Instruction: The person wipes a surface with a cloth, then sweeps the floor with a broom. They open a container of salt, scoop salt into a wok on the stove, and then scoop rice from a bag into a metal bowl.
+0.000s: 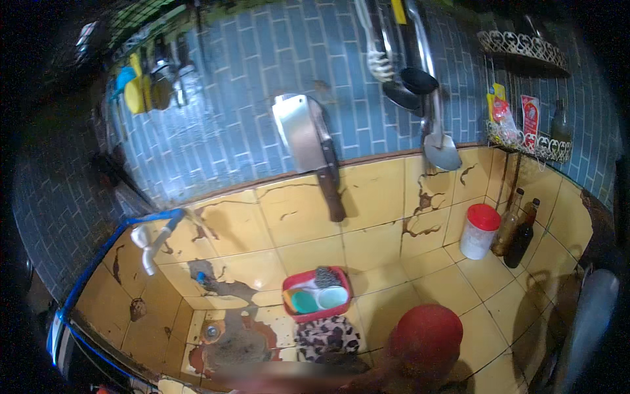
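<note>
A blurred, skin-toned shape (290,378) lies along the bottom edge; I cannot tell which part of me it is. My left hand cannot be made out. A dark brown, blurred form that looks like my right hand (393,367) is beside a rounded red object (429,332); its fingers and any grip are unclear. Behind these, a leopard-print cloth (327,337) lies on the yellow tiles, below a red plastic tray (322,315). Inside the tray are a green piece (304,301), a pale round piece (331,297) and a grey scouring pad (326,277).
A white tap (148,256) juts over a drain (212,332) at left. A cleaver (300,133) and a slotted-edge row of ladles (418,81) hang on the wall. A red-lidded jar (477,241) and two bottles (519,241) stand at right, below a wire shelf (531,143).
</note>
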### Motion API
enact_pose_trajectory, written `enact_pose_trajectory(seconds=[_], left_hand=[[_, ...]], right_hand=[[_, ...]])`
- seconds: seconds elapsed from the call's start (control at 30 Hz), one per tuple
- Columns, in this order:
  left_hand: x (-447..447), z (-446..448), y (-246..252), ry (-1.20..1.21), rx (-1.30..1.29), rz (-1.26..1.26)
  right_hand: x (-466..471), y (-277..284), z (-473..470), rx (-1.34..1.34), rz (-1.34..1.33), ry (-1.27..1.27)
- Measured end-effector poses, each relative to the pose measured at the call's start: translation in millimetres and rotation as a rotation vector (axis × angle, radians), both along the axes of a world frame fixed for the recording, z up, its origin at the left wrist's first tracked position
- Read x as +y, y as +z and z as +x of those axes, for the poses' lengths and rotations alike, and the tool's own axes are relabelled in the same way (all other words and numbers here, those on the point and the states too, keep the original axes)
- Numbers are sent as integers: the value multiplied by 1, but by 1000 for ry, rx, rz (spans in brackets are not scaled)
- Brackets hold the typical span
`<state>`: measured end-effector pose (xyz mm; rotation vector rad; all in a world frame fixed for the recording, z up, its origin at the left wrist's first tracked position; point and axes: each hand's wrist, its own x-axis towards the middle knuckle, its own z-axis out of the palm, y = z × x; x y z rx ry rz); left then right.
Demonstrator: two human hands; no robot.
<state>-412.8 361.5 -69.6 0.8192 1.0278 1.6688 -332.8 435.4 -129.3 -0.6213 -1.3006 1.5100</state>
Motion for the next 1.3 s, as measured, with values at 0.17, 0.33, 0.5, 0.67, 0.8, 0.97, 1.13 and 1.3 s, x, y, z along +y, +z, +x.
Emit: enact_pose_trajectory(seconds=[0.17,0.33,0.5,0.67,0.8,0.97,1.13,1.3], left_hand=[[-27,9,-22,-163,-66,67],[-38,4,-24,110,113,229],[-35,-16,-40,150,47,289],[-32,-36,-43,-187,-144,48],[-44,-48,-29,-339,-104,16],[-31,-62,-48,-358,15,23],[-44,-66,-29,-120,282,-110],[-46,-60,-7,-57,747,131]], right_hand=[[-42,-12,41,178,-118,-57],[-19,15,77,-184,149,-258],[-27,137,36,-922,909,73],[-2,161,14,-1603,767,315],[-13,176,-1,-1656,763,386],[0,179,4,-1589,814,486],[37,202,17,-1168,947,241],[101,163,111,-1301,519,-574]])
